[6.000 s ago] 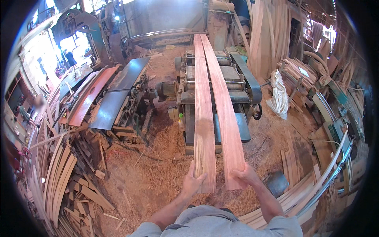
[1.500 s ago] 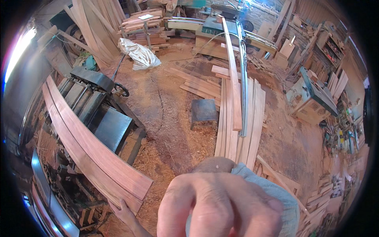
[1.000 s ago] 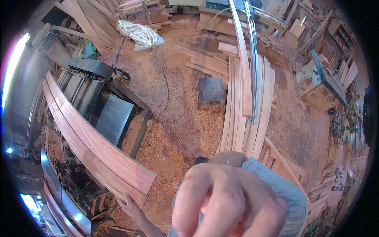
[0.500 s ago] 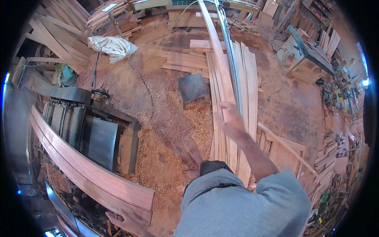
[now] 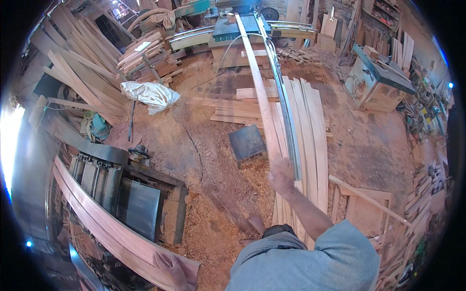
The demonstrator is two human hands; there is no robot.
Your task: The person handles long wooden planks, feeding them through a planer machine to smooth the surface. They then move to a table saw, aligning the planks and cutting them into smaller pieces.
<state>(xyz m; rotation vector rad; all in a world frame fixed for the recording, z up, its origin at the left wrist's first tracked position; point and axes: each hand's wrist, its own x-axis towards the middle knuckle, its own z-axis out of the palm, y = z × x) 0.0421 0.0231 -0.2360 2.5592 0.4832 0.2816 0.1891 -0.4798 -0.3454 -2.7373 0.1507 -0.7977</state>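
My right hand (image 5: 282,175) is closed around the near end of a long, narrow wooden board (image 5: 259,85). That board slants away from me, its far end resting on a dark saw table (image 5: 228,30). Alongside it runs a long metal rail (image 5: 286,116). Over to the lower left, my left hand (image 5: 171,269) lies on top of a pair of long reddish planks (image 5: 111,220), fingers stretched out and slightly blurred. These planks lie next to a machine with rollers and a flat metal plate (image 5: 137,203).
Several long boards (image 5: 310,126) lie stacked beneath the rail. A dark square block (image 5: 246,142) stands on the shaving-covered floor (image 5: 208,165). A cabinet-like machine (image 5: 376,80) stands at the far right, and a whitish plastic sheet (image 5: 150,96) lies far left.
The view has tilted up, showing more of the far saw table. My left hand has gone from beside the planks' edge onto their top. My blurred right hand now clearly grips the board's end.
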